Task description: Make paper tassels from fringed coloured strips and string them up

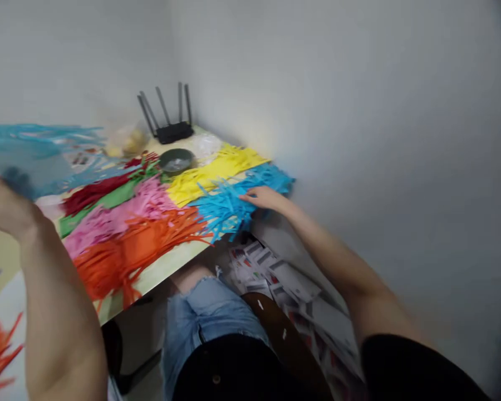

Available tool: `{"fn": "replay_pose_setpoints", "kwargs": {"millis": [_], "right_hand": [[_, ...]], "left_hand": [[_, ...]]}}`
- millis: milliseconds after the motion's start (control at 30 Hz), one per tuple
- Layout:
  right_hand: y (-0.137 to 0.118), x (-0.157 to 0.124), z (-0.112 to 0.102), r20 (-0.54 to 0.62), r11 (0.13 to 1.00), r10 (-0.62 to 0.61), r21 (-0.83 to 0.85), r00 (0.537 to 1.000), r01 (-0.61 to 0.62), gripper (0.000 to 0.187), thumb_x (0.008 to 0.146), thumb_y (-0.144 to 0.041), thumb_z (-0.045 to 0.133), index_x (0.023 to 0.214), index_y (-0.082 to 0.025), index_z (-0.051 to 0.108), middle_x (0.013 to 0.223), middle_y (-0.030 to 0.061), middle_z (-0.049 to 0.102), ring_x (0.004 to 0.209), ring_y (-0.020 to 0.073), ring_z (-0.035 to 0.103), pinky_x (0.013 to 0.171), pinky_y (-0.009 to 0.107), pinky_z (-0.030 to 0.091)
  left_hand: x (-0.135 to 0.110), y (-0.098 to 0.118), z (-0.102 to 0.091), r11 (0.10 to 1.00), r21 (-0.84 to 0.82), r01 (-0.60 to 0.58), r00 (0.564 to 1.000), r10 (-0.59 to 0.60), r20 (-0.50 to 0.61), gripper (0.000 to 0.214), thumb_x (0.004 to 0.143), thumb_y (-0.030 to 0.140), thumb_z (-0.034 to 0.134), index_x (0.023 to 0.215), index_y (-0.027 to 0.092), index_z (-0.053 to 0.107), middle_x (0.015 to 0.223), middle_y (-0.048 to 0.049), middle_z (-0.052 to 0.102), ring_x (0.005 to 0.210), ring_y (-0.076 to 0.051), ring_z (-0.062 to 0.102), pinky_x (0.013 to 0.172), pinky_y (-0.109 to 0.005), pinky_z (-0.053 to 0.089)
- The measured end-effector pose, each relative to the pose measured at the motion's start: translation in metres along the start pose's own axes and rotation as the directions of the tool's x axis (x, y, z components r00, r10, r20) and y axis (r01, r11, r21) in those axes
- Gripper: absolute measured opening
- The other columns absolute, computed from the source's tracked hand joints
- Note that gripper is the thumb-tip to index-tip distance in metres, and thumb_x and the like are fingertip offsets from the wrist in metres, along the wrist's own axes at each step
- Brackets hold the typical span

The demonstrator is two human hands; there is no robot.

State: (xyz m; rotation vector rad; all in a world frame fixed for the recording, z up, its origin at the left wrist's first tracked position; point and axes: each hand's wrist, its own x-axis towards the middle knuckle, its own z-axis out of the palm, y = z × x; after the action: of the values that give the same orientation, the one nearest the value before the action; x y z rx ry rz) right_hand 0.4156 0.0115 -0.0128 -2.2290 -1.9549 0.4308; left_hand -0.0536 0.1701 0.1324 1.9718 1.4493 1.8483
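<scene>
The right hand [264, 196] is reaching out at arm's length and lying palm down on the pile of sky-blue cut paper strips [227, 209], which is sitting at the right-hand corner of the pale yellow-green tabletop [167, 266], close to the grey wall. Its fingers are stretching out side by side over the strips; whether they are pinching any is not visible. The left hand [2, 207] is hovering raised at the far left, curled closed on a blurred bunch of light-blue paper strips [33, 147] that is fanning out towards the right above the table.

Beside the sky-blue pile, a heap of yellow paper strips [212, 171] is lying further back, touching it. Heaps of orange paper strips [137, 245], pink paper strips [121, 214], green paper strips [108, 201] and dark red paper strips [92, 192] are lying in bands across the middle. A round dark-grey bowl [176, 160] is standing behind the yellow heap, and a black router with four antennas [171, 129] is standing in the far corner. Printed white sheets [284, 278] are lying scattered on the floor under the right arm.
</scene>
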Motion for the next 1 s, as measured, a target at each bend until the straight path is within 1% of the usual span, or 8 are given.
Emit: {"fn": "replay_pose_setpoints", "kwargs": {"millis": [67, 133, 267, 367, 533, 700, 833, 1000], "right_hand": [[-0.024, -0.006, -0.004, -0.083, 0.999, -0.005, -0.049, 0.997, 0.001, 0.045, 0.099, -0.039, 0.051, 0.109, -0.003, 0.076, 0.112, 0.0253, 0.075, 0.107, 0.0349, 0.069, 0.091, 0.038, 0.048], [-0.064, -0.017, -0.009, -0.321, 0.984, -0.172, -0.017, 0.931, 0.176, 0.042, 0.1, -0.038, 0.05, 0.115, -0.007, 0.074, 0.116, 0.0226, 0.074, 0.11, 0.0339, 0.068, 0.096, 0.043, 0.049], [-0.179, -0.051, -0.017, -0.603, 0.548, -0.67, -0.009, 0.433, 0.836, 0.044, 0.095, -0.046, 0.061, 0.128, -0.017, 0.066, 0.134, 0.0146, 0.067, 0.129, 0.0289, 0.057, 0.112, 0.048, 0.042], [-0.247, -0.06, -0.017, -0.373, 0.251, -0.888, 0.098, 0.269, 0.963, 0.032, 0.089, -0.037, 0.071, 0.116, -0.019, 0.069, 0.123, 0.0112, 0.07, 0.128, 0.0271, 0.055, 0.111, 0.045, 0.041], [-0.273, -0.046, -0.018, 0.021, 0.348, -0.926, 0.426, 0.376, 0.835, 0.02, 0.088, -0.033, 0.069, 0.084, -0.014, 0.065, 0.078, 0.0003, 0.063, 0.073, 0.0134, 0.055, 0.069, 0.025, 0.041], [-0.259, -0.044, -0.028, -0.05, 0.371, -0.853, 0.641, 0.519, 0.672, 0.029, 0.087, -0.042, 0.067, 0.085, -0.014, 0.06, 0.078, -0.0004, 0.061, 0.07, 0.0113, 0.053, 0.066, 0.023, 0.038], [-0.251, -0.042, -0.02, -0.149, 0.414, -0.764, 0.633, 0.628, 0.654, 0.026, 0.084, -0.037, 0.067, 0.074, -0.016, 0.055, 0.069, -0.0023, 0.055, 0.064, 0.0101, 0.049, 0.061, 0.023, 0.036], [-0.242, -0.036, -0.007, -0.324, 0.283, -0.709, 0.683, 0.626, 0.673, 0.017, 0.084, -0.033, 0.064, 0.086, -0.016, 0.065, 0.083, 0.0009, 0.065, 0.074, 0.0123, 0.056, 0.069, 0.024, 0.042]], "left_hand": [[-0.03, 0.018, -0.052, 0.963, 0.268, -0.031, 0.987, 0.073, -0.146, 0.024, 0.084, 0.006, 0.051, 0.079, 0.021, 0.033, 0.073, 0.0048, 0.036, 0.068, -0.01, 0.037, 0.07, -0.023, 0.035], [-0.069, 0.043, -0.083, 0.877, 0.468, -0.111, 0.987, 0.042, 0.157, 0.015, 0.082, 0.022, 0.063, 0.084, 0.019, 0.048, 0.077, 0.0034, 0.052, 0.067, -0.011, 0.046, 0.066, -0.024, 0.036], [-0.135, 0.087, -0.105, 0.835, 0.453, -0.311, 0.729, -0.097, 0.678, 0.016, 0.091, 0.036, 0.051, 0.094, 0.022, 0.058, 0.067, 0.0009, 0.059, 0.053, -0.014, 0.047, 0.056, -0.025, 0.032], [-0.16, 0.102, -0.118, 0.902, 0.314, -0.296, 0.575, -0.095, 0.813, 0.018, 0.095, 0.035, 0.045, 0.092, 0.022, 0.057, 0.063, 0.002, 0.057, 0.05, -0.013, 0.048, 0.054, -0.024, 0.034], [-0.17, 0.092, -0.141, 0.988, 0.157, -0.012, 0.643, -0.113, 0.758, 0.02, 0.093, 0.039, 0.058, 0.092, 0.019, 0.061, 0.072, 0.0008, 0.063, 0.058, -0.012, 0.055, 0.057, -0.021, 0.042], [-0.177, 0.068, -0.135, 0.913, 0.006, 0.407, 0.65, -0.295, 0.7, 0.038, 0.079, 0.05, 0.076, 0.073, 0.015, 0.064, 0.065, -0.0006, 0.061, 0.058, -0.013, 0.053, 0.056, -0.024, 0.047], [-0.183, 0.063, -0.12, 0.85, -0.134, 0.509, 0.758, -0.369, 0.537, 0.035, 0.075, 0.046, 0.08, 0.089, 0.016, 0.068, 0.071, 0.0003, 0.063, 0.06, -0.012, 0.054, 0.057, -0.023, 0.05], [-0.185, 0.061, -0.11, 0.784, -0.26, 0.564, 0.791, -0.422, 0.444, 0.025, 0.068, 0.035, 0.083, 0.079, 0.019, 0.067, 0.065, 0.0028, 0.058, 0.051, -0.008, 0.047, 0.048, -0.02, 0.044]]}}
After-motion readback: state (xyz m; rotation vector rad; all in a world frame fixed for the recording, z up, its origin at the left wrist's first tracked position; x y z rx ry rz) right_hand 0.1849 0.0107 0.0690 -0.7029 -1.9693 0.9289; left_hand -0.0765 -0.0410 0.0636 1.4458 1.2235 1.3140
